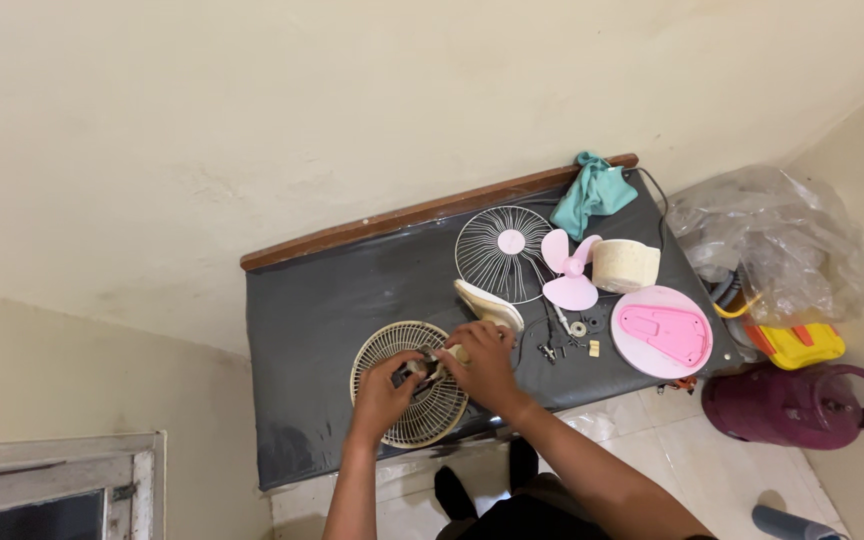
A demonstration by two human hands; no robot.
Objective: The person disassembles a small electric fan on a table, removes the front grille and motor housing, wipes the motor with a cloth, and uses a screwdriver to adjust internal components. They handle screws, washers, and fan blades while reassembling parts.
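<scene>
Working on a small fan motor (430, 366) at the centre of the cream rear fan guard (409, 396) on the dark bench (312, 310). Left hand (384, 390) pinching the motor, right hand (485, 360) with fingers curled over its end. Likely mid-disassembly; next calls for steady grip. Pink blade (569, 270), white front guard (503, 252) well apart.

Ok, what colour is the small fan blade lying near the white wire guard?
Pink, seen best in the head view: the fan blade.
</scene>
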